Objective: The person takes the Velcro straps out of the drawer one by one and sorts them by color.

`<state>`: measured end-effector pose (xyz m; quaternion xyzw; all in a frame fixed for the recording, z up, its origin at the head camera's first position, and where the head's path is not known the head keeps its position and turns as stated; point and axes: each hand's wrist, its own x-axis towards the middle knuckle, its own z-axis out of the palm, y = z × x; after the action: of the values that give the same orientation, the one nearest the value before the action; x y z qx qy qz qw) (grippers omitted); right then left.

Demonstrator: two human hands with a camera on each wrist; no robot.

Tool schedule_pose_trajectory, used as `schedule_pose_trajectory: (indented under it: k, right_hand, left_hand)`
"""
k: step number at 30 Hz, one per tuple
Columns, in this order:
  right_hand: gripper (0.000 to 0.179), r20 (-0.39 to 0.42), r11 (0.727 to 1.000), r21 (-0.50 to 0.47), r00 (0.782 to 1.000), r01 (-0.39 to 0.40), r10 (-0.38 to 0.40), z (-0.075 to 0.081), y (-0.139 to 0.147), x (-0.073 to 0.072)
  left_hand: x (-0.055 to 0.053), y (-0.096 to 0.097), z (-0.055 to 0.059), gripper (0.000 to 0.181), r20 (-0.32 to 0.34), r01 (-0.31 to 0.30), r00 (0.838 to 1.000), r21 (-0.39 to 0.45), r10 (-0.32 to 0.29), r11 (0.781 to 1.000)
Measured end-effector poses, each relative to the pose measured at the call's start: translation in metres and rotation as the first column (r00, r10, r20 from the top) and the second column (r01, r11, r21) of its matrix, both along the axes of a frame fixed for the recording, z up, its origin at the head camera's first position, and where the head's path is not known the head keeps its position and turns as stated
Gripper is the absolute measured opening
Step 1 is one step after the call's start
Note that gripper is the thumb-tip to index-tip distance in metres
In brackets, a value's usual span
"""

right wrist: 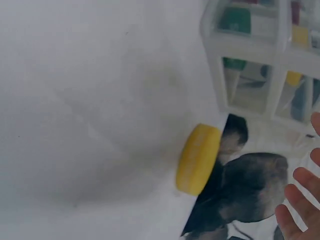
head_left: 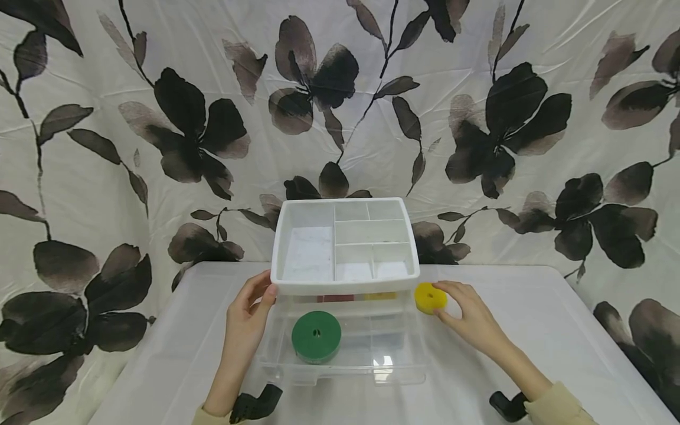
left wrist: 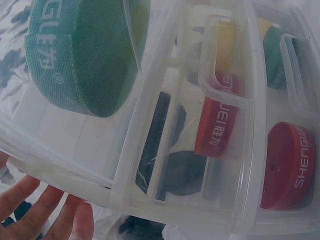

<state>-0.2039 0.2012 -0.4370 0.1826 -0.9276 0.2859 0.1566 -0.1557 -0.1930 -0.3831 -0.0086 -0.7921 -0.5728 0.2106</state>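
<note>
Yellow roll (head_left: 429, 300) near right fingertips (head_left: 445, 287)

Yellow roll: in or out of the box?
Out: the head view shows the yellow roll beside the box, by the right hand.

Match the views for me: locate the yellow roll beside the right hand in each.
Head: yellow roll right of centre, between the drawer unit and right hand.
Left wrist: not seen; the yellow there shows inside the unit.
Right wrist: yellow roll just below and right of centre.
Shared landmark: the drawer unit.
</note>
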Motion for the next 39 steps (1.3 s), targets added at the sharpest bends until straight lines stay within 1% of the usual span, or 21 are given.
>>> schedule_pose_trajectory:
  k: [3,7,12,15,22,27,31,35,39]
  right_hand:
    - [0.050,-0.036,1.000,0.000,0.999,-0.018,0.018,0.009,-0.003,0.007]
    - [0.052,-0.117,0.999,0.023,0.992,-0.046,0.049,0.024,-0.008,0.017]
    - [0.053,-0.228,0.995,0.058,0.969,-0.081,0.092,0.044,-0.013,0.028]
    - [0.053,-0.264,0.993,0.073,0.958,-0.092,0.108,0.056,-0.016,0.033]
    - [0.052,-0.284,0.986,0.103,0.947,-0.128,0.152,0.080,-0.024,0.046]
    - [0.052,-0.310,0.972,0.147,0.924,-0.185,0.223,0.098,-0.034,0.054]
    - [0.051,-0.313,0.952,0.191,0.905,-0.237,0.288,0.111,-0.044,0.058]
    - [0.050,-0.290,0.929,0.234,0.891,-0.287,0.348,0.121,-0.054,0.060]
    - [0.047,-0.266,0.894,0.293,0.870,-0.338,0.416,0.129,-0.066,0.059]
  left_hand:
    - [0.000,0.000,0.000,0.035,0.003,-0.004,1.000,0.002,0.004,1.000]
    - [-0.001,0.000,-0.001,0.035,0.006,-0.007,1.000,-0.001,0.007,1.000]
    - [-0.001,-0.001,-0.001,0.035,0.006,-0.010,1.000,-0.008,0.010,1.000]
    - [-0.001,-0.001,0.000,0.034,0.007,-0.010,1.000,-0.003,0.010,1.000]
    - [0.000,-0.001,0.001,0.034,0.000,0.007,1.000,0.013,-0.007,1.000]
    - [0.002,-0.001,0.002,0.035,0.008,0.009,1.000,0.022,-0.009,1.000]
    - [0.001,0.000,0.002,0.035,0.007,0.010,1.000,0.025,-0.011,1.000]
    - [0.000,-0.001,0.000,0.035,0.002,0.010,1.000,0.017,-0.010,1.000]
    - [-0.001,-0.001,-0.001,0.035,-0.002,0.001,1.000,0.008,-0.001,1.000]
